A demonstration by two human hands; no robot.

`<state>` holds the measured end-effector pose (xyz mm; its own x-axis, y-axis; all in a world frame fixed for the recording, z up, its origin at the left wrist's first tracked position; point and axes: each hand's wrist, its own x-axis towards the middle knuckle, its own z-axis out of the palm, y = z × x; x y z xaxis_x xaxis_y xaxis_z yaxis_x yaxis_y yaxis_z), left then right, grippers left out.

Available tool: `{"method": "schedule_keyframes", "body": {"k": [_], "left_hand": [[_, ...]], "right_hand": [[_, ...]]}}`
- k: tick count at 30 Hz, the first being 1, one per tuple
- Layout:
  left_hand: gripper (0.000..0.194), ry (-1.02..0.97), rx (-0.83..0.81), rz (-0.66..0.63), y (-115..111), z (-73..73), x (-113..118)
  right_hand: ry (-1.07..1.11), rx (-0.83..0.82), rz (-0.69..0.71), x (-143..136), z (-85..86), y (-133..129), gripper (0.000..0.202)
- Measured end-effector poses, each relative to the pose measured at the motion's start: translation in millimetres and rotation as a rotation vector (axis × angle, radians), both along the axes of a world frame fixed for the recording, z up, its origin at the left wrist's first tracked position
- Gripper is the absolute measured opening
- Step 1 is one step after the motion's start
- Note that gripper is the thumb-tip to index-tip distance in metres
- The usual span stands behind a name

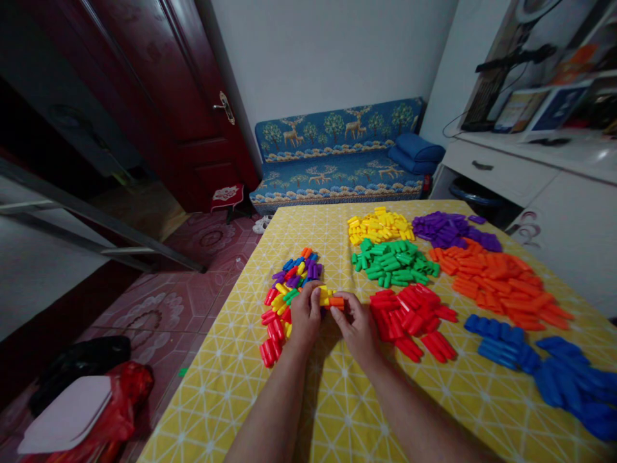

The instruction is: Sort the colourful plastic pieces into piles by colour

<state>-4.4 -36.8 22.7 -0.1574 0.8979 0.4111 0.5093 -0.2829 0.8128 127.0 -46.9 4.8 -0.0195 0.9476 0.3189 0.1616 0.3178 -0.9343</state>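
Near the middle of the table my left hand [307, 311] is closed on yellow pieces [325, 296], beside a mixed-colour pile [292, 278]. My right hand [355, 325] pinches an orange piece [336, 301] against the yellow ones. Both hands meet at these small plastic pieces; how they join is too small to tell. To the right of my right hand lies a red pile [409, 315]. Beyond it are a green pile [393, 262] and a yellow pile [380, 226]. Farther right are purple [443, 230], orange [501, 283] and blue [554, 370] piles.
A yellow patterned cloth [231, 392] covers the table. Behind it stands a blue sofa [337, 148]; a white cabinet [569, 212] is at the right. On the floor at left are a red bag [132, 392] and a small stool [227, 197].
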Motion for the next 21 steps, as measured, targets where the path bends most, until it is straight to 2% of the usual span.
{"method": "schedule_keyframes", "body": {"k": [3,6,9,11,14,16,18,21], "left_hand": [[0.035,-0.089,0.051,0.09,2.8,-0.3,-3.6],[0.038,-0.204,0.119,0.27,8.6,-2.5,-14.6],[0.039,-0.288,0.149,0.354,12.9,-6.4,-23.5],[0.039,-0.304,0.172,0.339,14.1,-9.2,-24.3],[0.036,-0.308,0.189,0.287,14.7,-13.1,-20.1],[0.035,-0.326,0.156,0.223,14.8,-15.1,-16.7],[0.033,-0.324,0.139,0.148,14.4,-15.5,-13.7],[0.023,-0.241,0.203,0.068,12.3,-11.9,-9.9]], "right_hand": [[0.045,0.017,0.012,1.5,-3.1,0.2,0.021],[0.079,0.018,-0.048,3.7,-2.8,-1.6,0.019],[-0.092,0.044,0.046,2.7,1.0,-4.5,0.018],[-0.261,0.14,0.096,0.6,2.5,-4.8,0.022],[-0.473,0.275,-0.012,-0.8,-0.1,-2.0,0.035],[-0.603,0.291,-0.056,-0.6,-3.9,0.2,0.048],[-0.713,0.277,-0.035,-0.6,-6.6,1.0,0.062],[-0.805,0.209,-0.01,-1.6,-5.2,-0.6,0.069]]}}
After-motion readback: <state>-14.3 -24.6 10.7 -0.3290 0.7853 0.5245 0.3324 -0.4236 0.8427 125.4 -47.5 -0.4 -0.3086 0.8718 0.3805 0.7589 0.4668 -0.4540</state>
